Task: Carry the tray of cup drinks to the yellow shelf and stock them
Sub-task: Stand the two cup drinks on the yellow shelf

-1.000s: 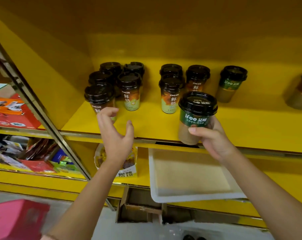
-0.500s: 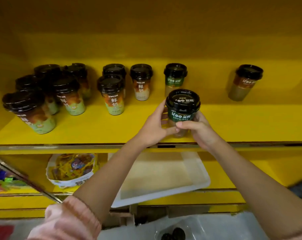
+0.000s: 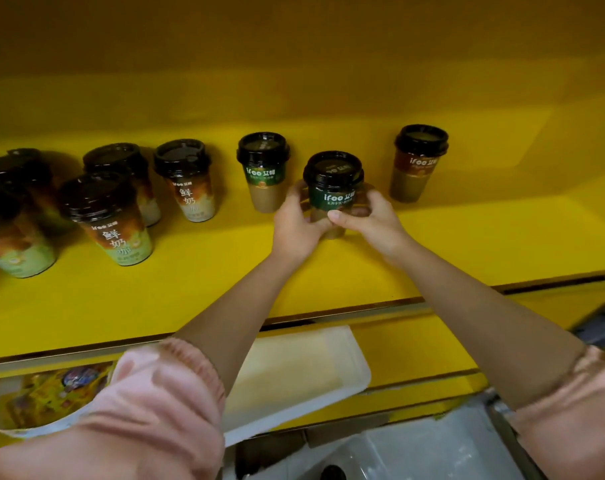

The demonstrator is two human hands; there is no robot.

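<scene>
A green cup (image 3: 334, 194) is held by both hands on the yellow shelf (image 3: 467, 244). The left hand (image 3: 295, 225) is wrapped around its left side, and the right hand (image 3: 366, 220) is wrapped around its right side. The cup is kept upright. Whether its bottom is resting on the shelf cannot be told, because it is hidden by the fingers.

Many cups are already placed on the shelf. Another green cup (image 3: 263, 171) is seen just to the left, a little farther back. A brown cup (image 3: 419, 162) is seen farther off to the right. A bunch of orange cups (image 3: 110, 220) is crowded at the left end.

The tray (image 3: 342, 368) is parked on the lower shelf, near the arms. The part of it that can be seen is bare; the rest is hidden by the arms. So this cup is probably one of the last. The carrying looks finished, and most of the stocking looks done too. This cup is yet to be let go. A lot of room is left on the right side of the shelf.
</scene>
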